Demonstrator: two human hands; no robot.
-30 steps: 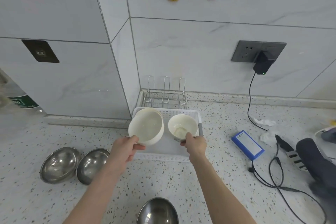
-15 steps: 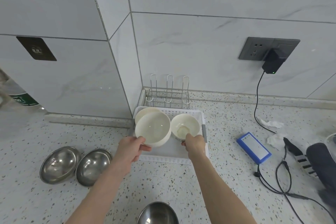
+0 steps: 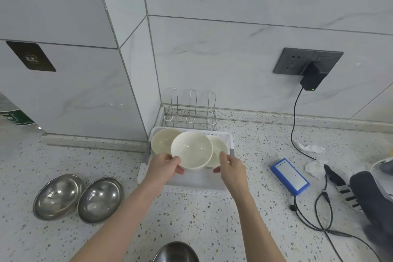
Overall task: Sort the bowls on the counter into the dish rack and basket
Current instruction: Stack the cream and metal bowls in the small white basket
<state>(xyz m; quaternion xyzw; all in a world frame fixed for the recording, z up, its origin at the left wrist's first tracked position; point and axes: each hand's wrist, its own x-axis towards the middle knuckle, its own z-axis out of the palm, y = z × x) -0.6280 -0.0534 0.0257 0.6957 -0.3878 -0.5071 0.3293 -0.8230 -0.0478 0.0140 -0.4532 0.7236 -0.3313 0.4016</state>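
My left hand (image 3: pixel 163 166) grips the near rim of a white bowl (image 3: pixel 191 151), held over the white plastic basket (image 3: pixel 191 183). Partly under it on the right is a smaller white bowl (image 3: pixel 220 147); my right hand (image 3: pixel 230 166) pinches its rim. A cream bowl (image 3: pixel 161 140) rests in the basket's back left corner. The empty wire dish rack (image 3: pixel 191 112) stands behind the basket against the wall. Two steel bowls (image 3: pixel 57 195) (image 3: pixel 100 198) lie on the counter at left, and a third steel bowl (image 3: pixel 176 252) is at the bottom edge.
A blue box (image 3: pixel 290 176) lies right of the basket, with black cables (image 3: pixel 319 208), crumpled tissue (image 3: pixel 312 149) and a dark bundle (image 3: pixel 372 193) beyond. A charger (image 3: pixel 312 76) is plugged into the wall socket. A bottle (image 3: pixel 12 115) stands at far left.
My left hand carried its white bowl rightward, so it now overlaps the smaller bowl in my right hand. The cream bowl behind it has come into full view.
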